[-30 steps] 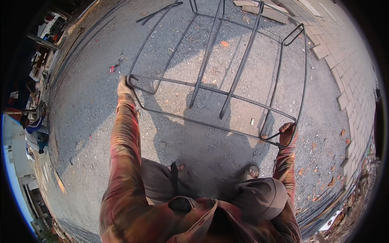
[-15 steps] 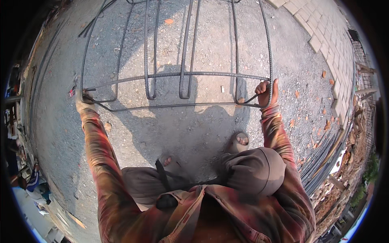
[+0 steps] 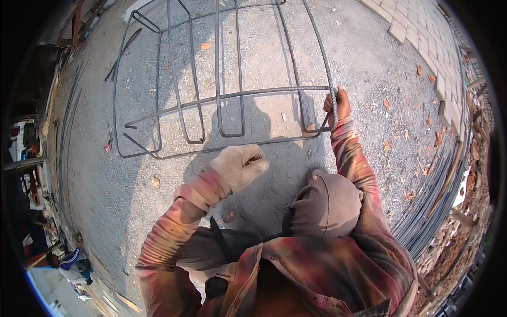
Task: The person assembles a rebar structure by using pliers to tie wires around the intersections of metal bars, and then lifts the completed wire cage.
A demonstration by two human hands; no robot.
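Frame [image 3: 217, 79]: bent steel bars, stretching ahead over the gravel [image 3: 364, 74].
Left hand [image 3: 240, 168]: grip clenched in a loose fist, just by the frame's near edge (touching or apart, I cannot tell).
Right hand [image 3: 338, 107]: grip wrapped round the frame's near right corner.
Rods [image 3: 429, 198]: bundled, far right.

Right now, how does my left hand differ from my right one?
The left hand wears a pale glove; the right hand is bare. The left hand is curled and not gripping the steel bar frame, while the right hand holds its near right corner. The left hand sits nearer the body than the right hand. Both come out of reddish patterned sleeves.
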